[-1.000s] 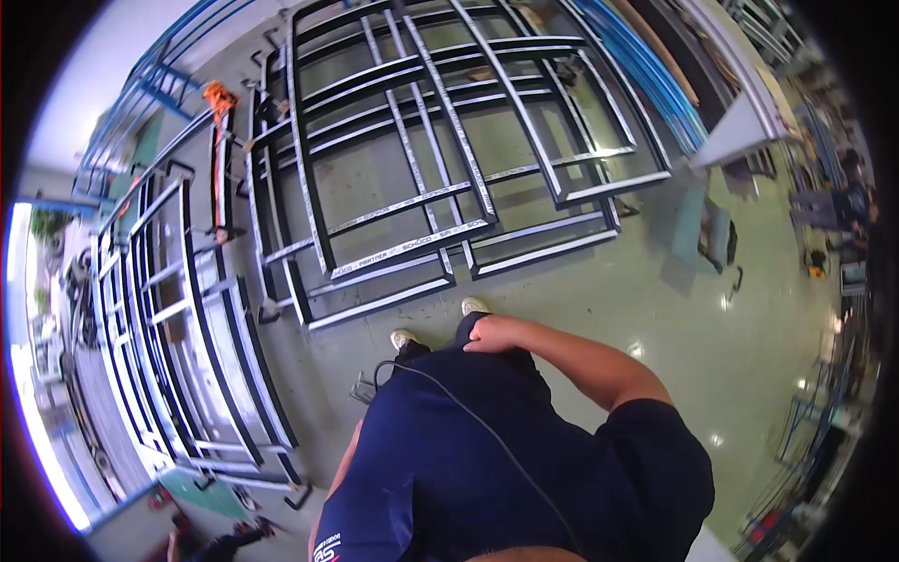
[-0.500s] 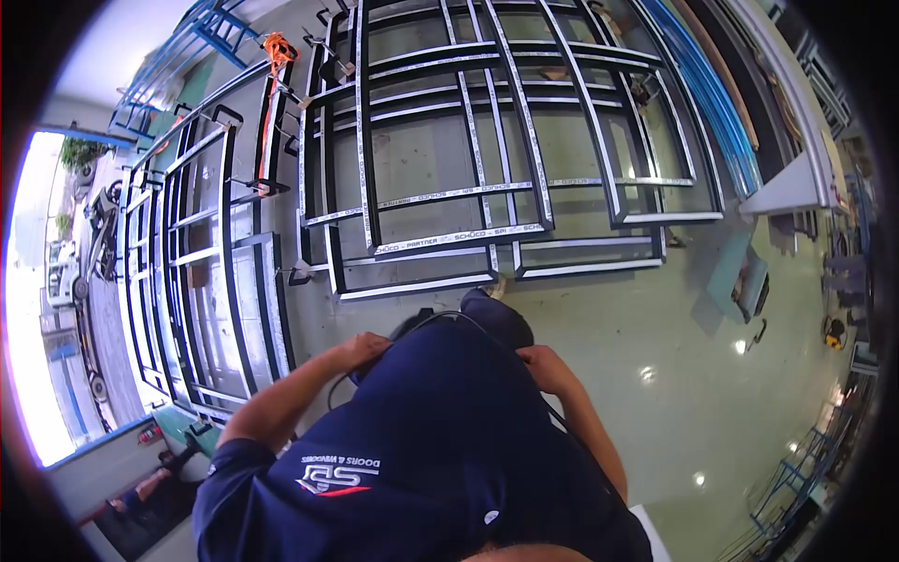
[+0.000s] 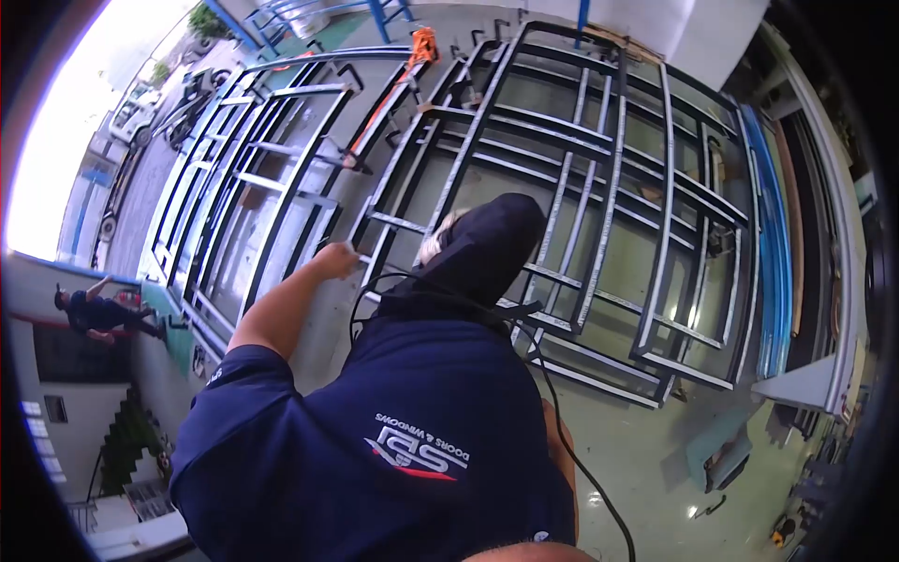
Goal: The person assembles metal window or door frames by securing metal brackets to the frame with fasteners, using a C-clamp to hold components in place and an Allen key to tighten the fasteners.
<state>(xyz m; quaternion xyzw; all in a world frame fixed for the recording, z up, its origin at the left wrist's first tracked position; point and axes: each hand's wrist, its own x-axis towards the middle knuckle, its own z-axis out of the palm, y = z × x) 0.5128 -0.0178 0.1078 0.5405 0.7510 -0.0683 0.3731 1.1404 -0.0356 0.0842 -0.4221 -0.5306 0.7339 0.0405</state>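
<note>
My left hand [image 3: 335,261] is stretched out to the left, its fingers closed beside the near corner of a stack of dark metal frames [image 3: 611,220]. A small pale bit shows at the fingertips; what they hold, if anything, I cannot make out. My right forearm [image 3: 560,450] hangs at my side, and the right hand is hidden behind my body. A black cable [image 3: 585,464] runs across my waist and down the right side. My bent leg [image 3: 492,248] is raised in front, with a light shoe [image 3: 442,236] among the frames.
More frames [image 3: 267,201] stand at the left, with clamps on them. An orange strap [image 3: 424,44] lies at the top. Blue-wrapped lengths [image 3: 773,248] run along the right. A grey-green bin-like object [image 3: 721,454] sits on the floor. Another person [image 3: 103,309] walks at the far left.
My left hand has moved from my waist out to the left. The right hand has dropped out of sight. A leg has come up over the frames, and the view has turned.
</note>
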